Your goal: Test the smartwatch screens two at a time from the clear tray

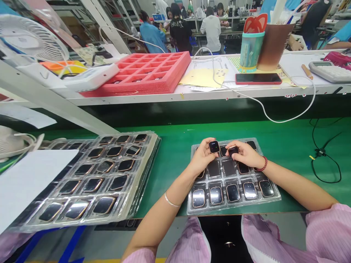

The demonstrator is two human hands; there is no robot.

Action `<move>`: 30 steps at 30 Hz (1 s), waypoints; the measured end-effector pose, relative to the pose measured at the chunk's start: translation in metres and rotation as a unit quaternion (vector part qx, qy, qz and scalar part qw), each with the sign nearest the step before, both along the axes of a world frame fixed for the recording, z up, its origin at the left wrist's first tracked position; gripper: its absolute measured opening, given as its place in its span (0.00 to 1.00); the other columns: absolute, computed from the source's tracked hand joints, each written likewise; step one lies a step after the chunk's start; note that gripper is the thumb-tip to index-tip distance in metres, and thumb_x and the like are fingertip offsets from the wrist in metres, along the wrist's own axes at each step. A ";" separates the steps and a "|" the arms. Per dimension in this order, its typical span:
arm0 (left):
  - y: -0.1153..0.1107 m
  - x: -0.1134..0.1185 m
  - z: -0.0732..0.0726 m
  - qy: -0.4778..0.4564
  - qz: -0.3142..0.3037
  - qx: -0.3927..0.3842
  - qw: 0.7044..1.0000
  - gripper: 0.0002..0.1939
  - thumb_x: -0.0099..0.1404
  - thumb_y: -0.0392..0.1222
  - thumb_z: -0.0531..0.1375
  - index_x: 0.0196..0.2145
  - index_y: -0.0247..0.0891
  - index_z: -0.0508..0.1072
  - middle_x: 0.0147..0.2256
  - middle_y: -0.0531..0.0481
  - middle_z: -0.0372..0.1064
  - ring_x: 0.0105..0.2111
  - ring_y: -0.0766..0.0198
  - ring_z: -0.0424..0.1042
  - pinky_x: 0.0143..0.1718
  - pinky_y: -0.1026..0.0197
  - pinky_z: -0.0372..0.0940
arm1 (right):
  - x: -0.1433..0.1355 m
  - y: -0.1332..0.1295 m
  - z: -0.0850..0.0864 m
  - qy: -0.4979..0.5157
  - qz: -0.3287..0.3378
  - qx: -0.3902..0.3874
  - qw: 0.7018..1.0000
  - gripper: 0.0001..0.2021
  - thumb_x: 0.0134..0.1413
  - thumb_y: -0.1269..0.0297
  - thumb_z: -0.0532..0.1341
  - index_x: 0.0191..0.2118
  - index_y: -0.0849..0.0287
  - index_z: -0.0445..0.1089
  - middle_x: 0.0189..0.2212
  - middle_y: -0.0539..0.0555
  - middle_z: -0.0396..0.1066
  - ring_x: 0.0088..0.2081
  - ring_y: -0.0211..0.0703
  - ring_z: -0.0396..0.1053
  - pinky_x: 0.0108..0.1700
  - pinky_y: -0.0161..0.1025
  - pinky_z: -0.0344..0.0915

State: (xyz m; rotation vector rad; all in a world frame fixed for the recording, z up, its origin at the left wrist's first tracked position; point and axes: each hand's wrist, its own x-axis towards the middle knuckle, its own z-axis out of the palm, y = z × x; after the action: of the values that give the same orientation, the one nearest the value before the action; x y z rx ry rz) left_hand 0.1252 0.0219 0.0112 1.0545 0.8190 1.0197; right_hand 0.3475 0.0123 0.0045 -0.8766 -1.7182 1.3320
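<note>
head view: left hand [204, 156], right of centre in the frame, pinching one watch [214, 147] between thumb and fingers, a small light mark on its screen; right hand [246, 155], just beside it, pinching a second watch [233, 150], both over a clear tray [208, 210] with five watches in its bottom row, on a green table [172, 164]. lower left, stacked trays [148, 173] of watches, partly under a white sheet [35, 182]; across the top, a shelf [153, 98] bearing red foam [179, 71], phone [258, 78] and teal cup [251, 53].
</note>
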 end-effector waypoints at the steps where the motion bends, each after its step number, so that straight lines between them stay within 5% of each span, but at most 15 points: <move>1: -0.002 -0.002 0.007 -0.019 -0.007 -0.022 1.000 0.31 0.46 0.27 0.67 0.49 0.39 0.67 0.37 0.54 0.72 0.29 0.71 0.71 0.31 0.69 0.66 | 0.000 0.000 0.000 0.007 -0.002 -0.015 1.000 0.15 0.53 0.69 0.62 0.48 0.59 0.69 0.40 0.57 0.77 0.38 0.44 0.76 0.39 0.42 0.73; 5: -0.032 -0.012 0.054 -0.118 -0.170 -0.081 0.975 0.30 0.44 0.26 0.66 0.47 0.39 0.70 0.34 0.54 0.71 0.21 0.75 0.66 0.21 0.72 0.59 | 0.005 0.000 0.001 0.011 -0.007 -0.064 0.998 0.17 0.57 0.66 0.62 0.52 0.59 0.69 0.43 0.58 0.78 0.31 0.40 0.74 0.34 0.40 0.73; 9: -0.082 -0.021 0.110 -0.198 -0.370 -0.099 0.902 0.27 0.47 0.32 0.66 0.47 0.37 0.71 0.32 0.49 0.71 0.26 0.65 0.73 0.23 0.68 0.68 | 0.012 0.004 -0.002 0.031 -0.011 -0.091 0.995 0.19 0.64 0.58 0.62 0.57 0.57 0.70 0.47 0.60 0.78 0.34 0.42 0.75 0.34 0.39 0.73; 12: -0.103 -0.025 0.138 -0.178 -0.435 -0.107 0.876 0.22 0.49 0.32 0.63 0.45 0.32 0.74 0.33 0.47 0.70 0.26 0.66 0.73 0.25 0.68 0.69 | 0.015 0.007 -0.004 0.081 -0.007 -0.131 0.988 0.22 0.67 0.51 0.59 0.61 0.55 0.70 0.50 0.61 0.76 0.38 0.43 0.75 0.35 0.38 0.75; 15: -0.111 -0.027 0.147 -0.159 -0.450 -0.085 0.875 0.22 0.50 0.29 0.59 0.44 0.32 0.75 0.33 0.48 0.69 0.27 0.68 0.72 0.26 0.69 0.68 | 0.015 0.006 0.004 0.138 0.012 -0.189 0.972 0.22 0.66 0.49 0.62 0.60 0.54 0.72 0.49 0.60 0.75 0.40 0.44 0.75 0.37 0.38 0.77; 20: -0.103 -0.028 0.133 -0.168 -0.318 -0.052 0.932 0.25 0.56 0.33 0.62 0.52 0.36 0.70 0.35 0.48 0.71 0.23 0.70 0.71 0.23 0.70 0.66 | 0.004 -0.026 0.057 0.213 0.078 -0.252 0.941 0.17 0.60 0.54 0.68 0.52 0.54 0.75 0.48 0.56 0.71 0.41 0.44 0.76 0.36 0.36 0.79; 25: -0.033 -0.018 0.084 -0.041 -0.053 0.018 0.998 0.31 0.48 0.27 0.66 0.51 0.40 0.68 0.36 0.51 0.73 0.25 0.71 0.71 0.23 0.71 0.62 | -0.026 -0.090 0.118 0.271 0.175 -0.285 0.903 0.19 0.55 0.52 0.73 0.48 0.54 0.72 0.45 0.54 0.69 0.39 0.40 0.75 0.33 0.33 0.75; 30: 0.005 0.004 0.022 0.043 -0.058 -0.045 0.996 0.31 0.47 0.33 0.65 0.51 0.37 0.65 0.37 0.49 0.75 0.25 0.69 0.72 0.22 0.69 0.59 | -0.049 -0.124 0.137 0.316 0.223 -0.348 0.854 0.24 0.48 0.52 0.77 0.46 0.57 0.72 0.40 0.54 0.71 0.33 0.35 0.71 0.33 0.30 0.68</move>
State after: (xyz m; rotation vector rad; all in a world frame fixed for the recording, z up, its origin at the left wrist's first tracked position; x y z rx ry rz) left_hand 0.1292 0.0272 0.0332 1.0615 0.8551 0.8372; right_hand 0.2982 -0.1120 0.1411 -0.2984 -0.9227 2.3204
